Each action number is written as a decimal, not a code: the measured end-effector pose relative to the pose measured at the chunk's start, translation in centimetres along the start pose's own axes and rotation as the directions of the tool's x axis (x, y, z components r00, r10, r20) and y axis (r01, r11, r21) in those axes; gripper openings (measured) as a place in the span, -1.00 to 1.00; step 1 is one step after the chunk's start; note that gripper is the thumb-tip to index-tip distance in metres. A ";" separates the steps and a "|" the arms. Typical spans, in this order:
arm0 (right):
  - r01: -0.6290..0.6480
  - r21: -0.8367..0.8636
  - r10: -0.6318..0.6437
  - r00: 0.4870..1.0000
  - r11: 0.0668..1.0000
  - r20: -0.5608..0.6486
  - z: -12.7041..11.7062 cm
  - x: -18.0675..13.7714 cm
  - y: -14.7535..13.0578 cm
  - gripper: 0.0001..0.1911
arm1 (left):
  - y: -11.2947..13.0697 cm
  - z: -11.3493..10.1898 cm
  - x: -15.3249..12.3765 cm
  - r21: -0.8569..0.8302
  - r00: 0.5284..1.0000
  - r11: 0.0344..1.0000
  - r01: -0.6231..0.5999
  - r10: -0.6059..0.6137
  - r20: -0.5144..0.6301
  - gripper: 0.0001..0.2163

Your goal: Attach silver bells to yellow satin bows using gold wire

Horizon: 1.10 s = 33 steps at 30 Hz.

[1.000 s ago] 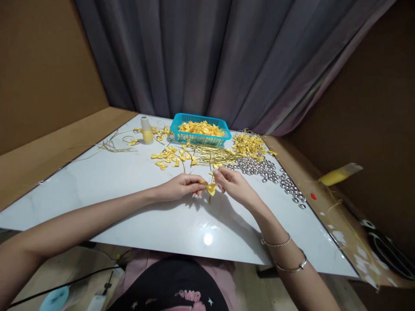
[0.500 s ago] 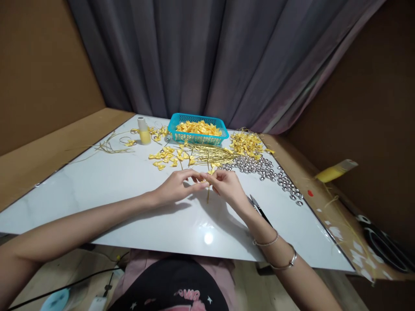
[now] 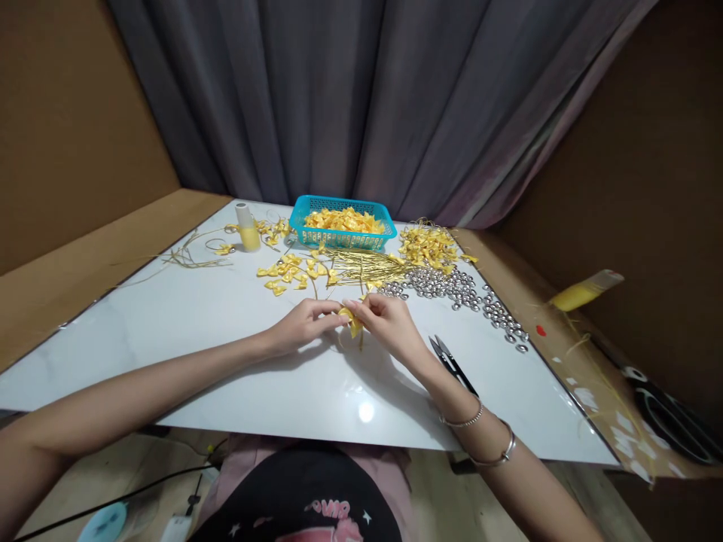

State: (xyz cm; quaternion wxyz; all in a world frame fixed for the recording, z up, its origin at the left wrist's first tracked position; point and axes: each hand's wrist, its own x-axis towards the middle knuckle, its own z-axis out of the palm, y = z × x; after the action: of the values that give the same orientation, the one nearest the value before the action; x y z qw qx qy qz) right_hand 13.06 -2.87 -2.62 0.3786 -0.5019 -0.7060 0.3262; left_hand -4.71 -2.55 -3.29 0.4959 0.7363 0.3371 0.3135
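Between my two hands, above the white table (image 3: 237, 391), is a yellow ribbon bow (image 3: 354, 324) with a thin gold cord hanging below it. The fingers of my left hand (image 3: 302, 324) pinch its left side. My right hand (image 3: 389, 320) has thumb and forefinger closed on its upper right, touching the left fingertips. Just beyond the hands lie loose yellow bows (image 3: 288, 267) and a bundle of gold cords (image 3: 367, 266). Many silver oval rings (image 3: 446, 287) spread to the right. Black thread snips (image 3: 452, 365) rest beside my right forearm.
A blue basket (image 3: 294, 229) full of yellow bows stands at the back, with a glue bottle (image 3: 247, 228) to its left. A heap of corded bows (image 3: 429, 247) sits right of it. Black scissors (image 3: 666, 414) and another bottle (image 3: 587, 290) lie on the cardboard at right.
The yellow bow between my fingers now shows more fully, and my hands have shifted slightly left. The snips show more beside my right forearm.
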 end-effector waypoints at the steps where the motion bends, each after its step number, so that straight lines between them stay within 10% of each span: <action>1: 0.015 -0.027 -0.015 1.000 1.000 0.004 0.1 0.0 0.0 -0.54 | 0.0 -0.1 0.0 0.033 1.000 0.999 -0.015 0.015 0.010 -0.78; 10: 0.027 -0.049 -0.023 0.997 0.998 0.075 -0.2 0.0 -0.4 -0.57 | -0.8 -0.3 0.4 0.095 0.999 0.995 -0.024 0.021 0.029 -0.76; 21: -0.076 0.132 0.070 0.996 0.988 0.056 -1.1 0.6 -0.3 -0.39 | 0.1 -0.5 0.4 -0.232 0.983 0.956 0.179 -0.164 0.084 -0.78; 33: -0.325 0.436 0.086 0.871 0.839 0.484 -0.3 0.4 -0.4 -0.52 | -0.5 0.3 0.4 -0.438 0.980 0.877 0.196 -0.168 0.103 -0.82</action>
State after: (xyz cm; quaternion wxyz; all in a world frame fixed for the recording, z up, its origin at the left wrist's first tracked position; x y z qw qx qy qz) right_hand 13.04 -2.64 -2.03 0.2863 -0.3717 -0.6035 0.6447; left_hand -4.32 -2.29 -3.79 0.6889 0.5773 0.3083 0.3115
